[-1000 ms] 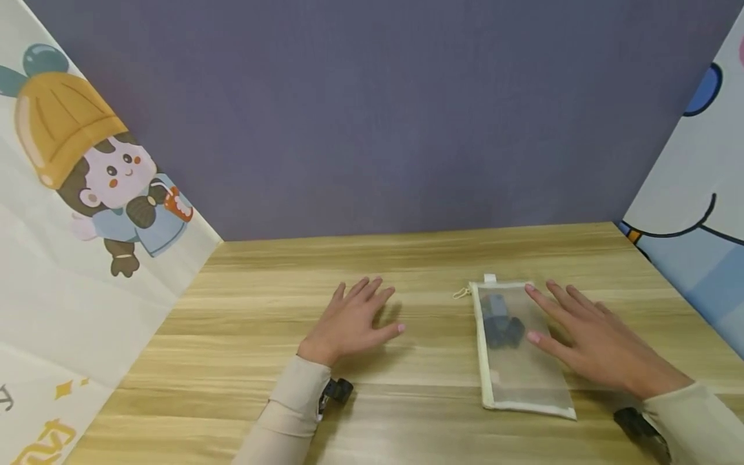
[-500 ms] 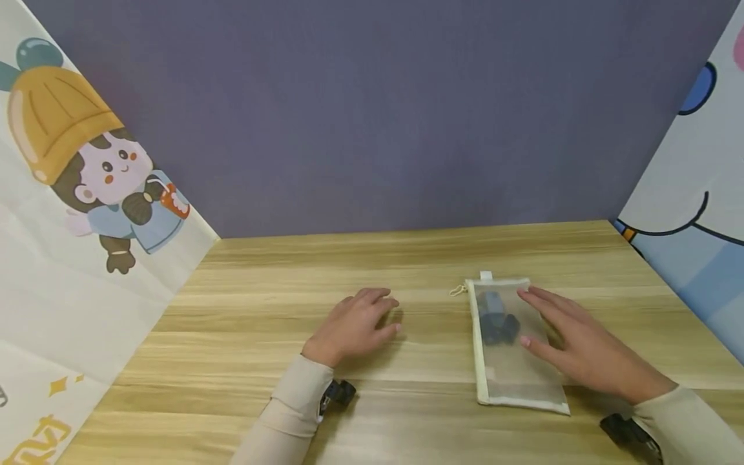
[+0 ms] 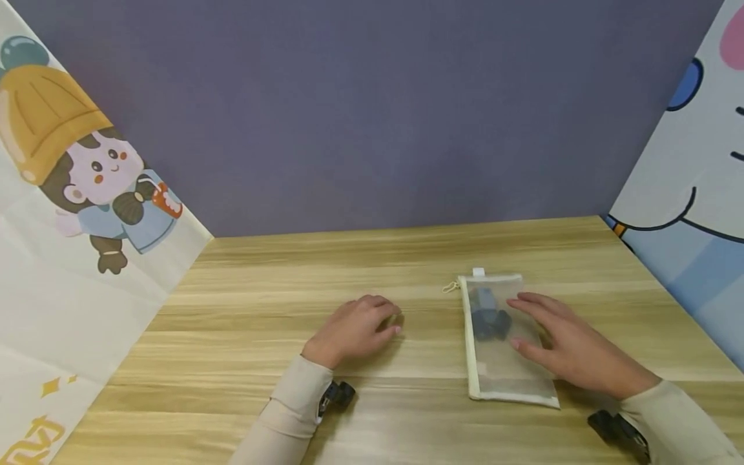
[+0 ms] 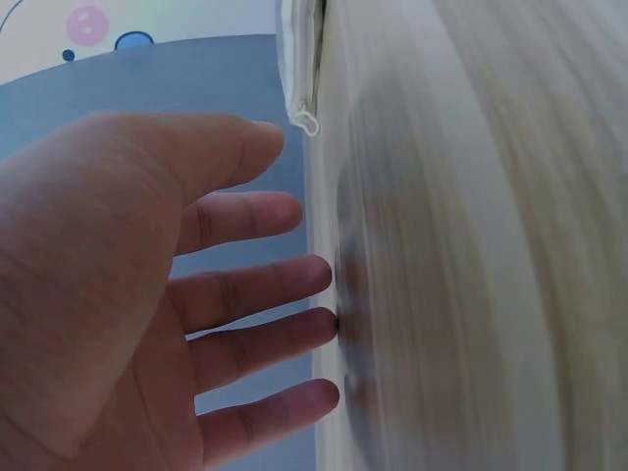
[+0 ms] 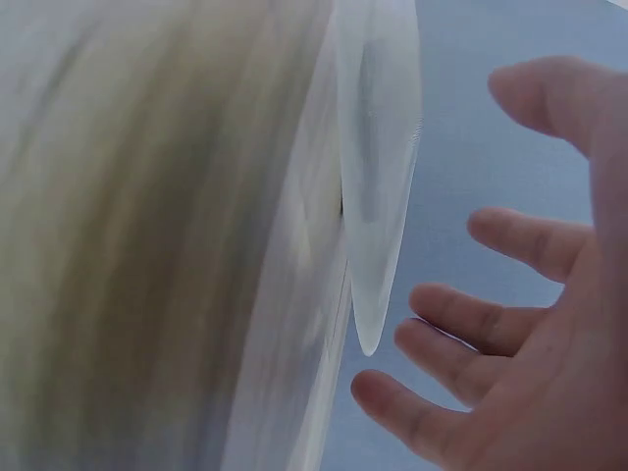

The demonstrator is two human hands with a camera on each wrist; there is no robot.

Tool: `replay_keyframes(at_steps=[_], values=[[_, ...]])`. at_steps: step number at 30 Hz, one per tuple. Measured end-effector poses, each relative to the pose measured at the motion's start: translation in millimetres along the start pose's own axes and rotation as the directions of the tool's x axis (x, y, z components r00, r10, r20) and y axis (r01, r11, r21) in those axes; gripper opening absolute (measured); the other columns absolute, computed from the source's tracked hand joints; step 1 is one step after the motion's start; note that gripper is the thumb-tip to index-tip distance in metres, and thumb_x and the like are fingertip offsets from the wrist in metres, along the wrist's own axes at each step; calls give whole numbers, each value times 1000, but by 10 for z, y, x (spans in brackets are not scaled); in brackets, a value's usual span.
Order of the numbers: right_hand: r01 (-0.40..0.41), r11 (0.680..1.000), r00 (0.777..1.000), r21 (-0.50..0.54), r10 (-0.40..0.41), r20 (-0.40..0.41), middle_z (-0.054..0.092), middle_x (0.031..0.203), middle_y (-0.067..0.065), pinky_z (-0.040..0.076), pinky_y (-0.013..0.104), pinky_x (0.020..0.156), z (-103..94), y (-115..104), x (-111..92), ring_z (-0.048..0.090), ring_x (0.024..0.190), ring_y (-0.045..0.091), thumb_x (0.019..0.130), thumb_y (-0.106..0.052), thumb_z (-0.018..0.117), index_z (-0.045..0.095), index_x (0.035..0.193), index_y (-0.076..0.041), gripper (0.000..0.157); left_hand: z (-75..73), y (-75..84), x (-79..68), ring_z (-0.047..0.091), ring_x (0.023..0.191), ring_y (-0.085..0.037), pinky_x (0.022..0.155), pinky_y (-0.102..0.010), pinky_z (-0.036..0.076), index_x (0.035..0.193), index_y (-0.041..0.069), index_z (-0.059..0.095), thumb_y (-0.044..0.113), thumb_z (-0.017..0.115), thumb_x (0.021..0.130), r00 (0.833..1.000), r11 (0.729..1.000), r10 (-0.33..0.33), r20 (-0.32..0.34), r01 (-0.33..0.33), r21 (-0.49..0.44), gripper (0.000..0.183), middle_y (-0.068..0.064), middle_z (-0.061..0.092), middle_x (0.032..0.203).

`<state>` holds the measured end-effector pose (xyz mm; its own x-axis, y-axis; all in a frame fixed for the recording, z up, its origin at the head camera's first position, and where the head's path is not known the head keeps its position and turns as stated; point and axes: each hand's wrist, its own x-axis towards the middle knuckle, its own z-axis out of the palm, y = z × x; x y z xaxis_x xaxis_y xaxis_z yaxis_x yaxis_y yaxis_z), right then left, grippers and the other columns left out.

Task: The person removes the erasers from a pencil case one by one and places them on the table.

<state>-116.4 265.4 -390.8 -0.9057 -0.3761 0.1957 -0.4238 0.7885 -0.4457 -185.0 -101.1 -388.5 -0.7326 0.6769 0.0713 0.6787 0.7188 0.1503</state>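
A see-through mesh zip pouch (image 3: 511, 378) with pale edging lies flat on the wooden table. Dark, blocky contents (image 3: 488, 315) show blurred through its upper part; their kind cannot be made out. At its upper left corner is a zipper pull (image 3: 450, 287). My right hand (image 3: 578, 349) is over the pouch's right side, fingers loosely bent; the right wrist view shows a gap between fingers and pouch (image 5: 378, 196). To the left of the pouch, my left hand (image 3: 354, 329) holds nothing. Its relaxed fingertips touch or nearly touch the table in the left wrist view.
The wooden table (image 3: 261, 278) ends at a dark grey-blue panel (image 3: 372, 116) at the back. Printed cartoon sheets stand along the left (image 3: 35, 290) and right (image 3: 697, 168) sides. Each wrist carries a small black camera.
My left hand's fingers have gone from spread to more bent and lowered. The right hand's fingers have bent a little over the pouch. The head view has shifted slightly to the right.
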Motion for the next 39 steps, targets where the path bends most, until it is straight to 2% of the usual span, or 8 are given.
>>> replay_keyframes(at_steps=[9,18,25,32,39], values=[[51,999,999,-17,-50,21,42,148,23,38,65,98,48,-16,5,40,133,45,94,-44,69,52,144,-8,64,9,131,110,56,125,-18,105,-36,43,132,18,66,40,53,104,999,999,33,10,-32,-32,38,0,62,133],[63,997,995,-49,-58,84,39,149,27,39,65,100,98,-63,136,41,133,47,97,-49,63,46,149,-5,70,13,190,212,59,120,-14,101,-32,45,130,19,67,38,53,104,999,997,51,18,-50,-62,36,4,64,128],[36,994,993,-100,-25,114,39,146,32,41,63,99,80,-99,213,44,130,49,94,-57,62,43,150,-3,80,4,269,356,58,122,-13,103,-32,44,134,19,65,40,51,105,998,994,48,43,-43,-100,39,5,63,130],[7,992,990,-128,12,143,40,145,36,43,63,96,53,-115,280,45,128,52,90,-62,64,47,148,-4,84,40,319,489,54,127,-12,108,-30,39,135,16,64,38,52,105,997,972,36,73,-18,-234,40,5,62,135],[-22,986,988,-164,47,150,40,145,35,42,64,95,34,-91,288,45,128,53,89,-62,65,48,148,-6,84,39,346,587,56,125,-13,105,-32,42,135,16,65,37,54,104,997,965,7,72,12,-261,38,4,63,133]])
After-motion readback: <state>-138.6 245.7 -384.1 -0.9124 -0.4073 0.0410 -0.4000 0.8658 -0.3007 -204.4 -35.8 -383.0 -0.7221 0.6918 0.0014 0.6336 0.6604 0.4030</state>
